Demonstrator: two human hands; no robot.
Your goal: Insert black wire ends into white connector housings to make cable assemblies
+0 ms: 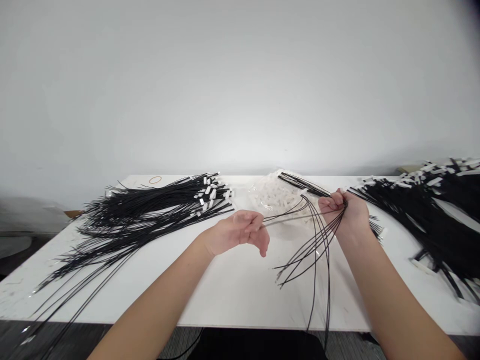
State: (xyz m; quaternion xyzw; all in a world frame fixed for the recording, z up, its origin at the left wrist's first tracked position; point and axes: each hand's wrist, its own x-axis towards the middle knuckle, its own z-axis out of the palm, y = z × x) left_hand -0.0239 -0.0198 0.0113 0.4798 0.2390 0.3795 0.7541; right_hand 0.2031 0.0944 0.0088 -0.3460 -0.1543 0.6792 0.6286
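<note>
Live over the white worktop (240,300), with both bare hands raised and working close to the middle. Gripping a bunch of black wires (338,219) in the right hand (348,212), with fingers curled closed around it, just to the right of the clear bag of small white pieces (272,194). Fanning out below that grip in long thin strands, some reaching down past the near edge of the worktop, others curving towards the left with loose ends in the air. Running straight out the other way too, up and to the left across the back of the bag. Over to the left hand (236,232) now: turned partly palm up, fingers half curled, thumb hanging apart, with a couple of thin strands stretching across to the fingertips; too small to tell whether pinched or only touching. Off to the left, spread across the worktop, to a big heap of black wires (150,207) with white ends pointing at the bag and bare ends trailing over the near edge. Behind that heap, near the wall (240,85), to a thin orange ring (155,179). Across on the far right, to another thick pile of black wires (423,215), also tipped in white, lying beyond the right forearm.
</note>
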